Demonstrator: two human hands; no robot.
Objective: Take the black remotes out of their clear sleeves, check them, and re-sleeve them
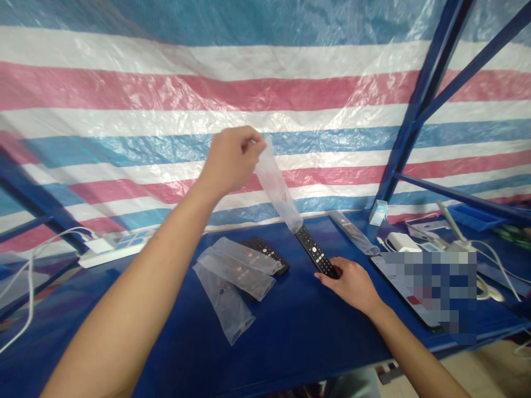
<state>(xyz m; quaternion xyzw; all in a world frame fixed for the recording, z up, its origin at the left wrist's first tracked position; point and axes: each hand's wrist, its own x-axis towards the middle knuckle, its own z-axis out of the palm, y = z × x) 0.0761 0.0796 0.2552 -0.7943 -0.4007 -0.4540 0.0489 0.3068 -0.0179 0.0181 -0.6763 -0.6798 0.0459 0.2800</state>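
Observation:
My left hand [236,157] is raised and pinches the upper end of a translucent plastic sleeve [279,190]. The sleeve slants down to the right, and its lower end meets the top of a black remote control [313,246]. My right hand [350,282] grips the remote's lower end just above the blue table, buttons facing up. To the left lie several empty-looking plastic sleeves [230,309] in an overlapping pile, partly covering another black remote [267,251]. A remote inside a sleeve [353,232] rests behind my right hand.
On the blue table [178,342], a white power strip [112,251] stands at the left. At the right are a small box [378,212], a white charger [401,242], cables, a partly blurred flat tablet-like object [406,287] and a blue tray [477,217]. Blue metal posts [409,127] frame a striped tarp [166,88].

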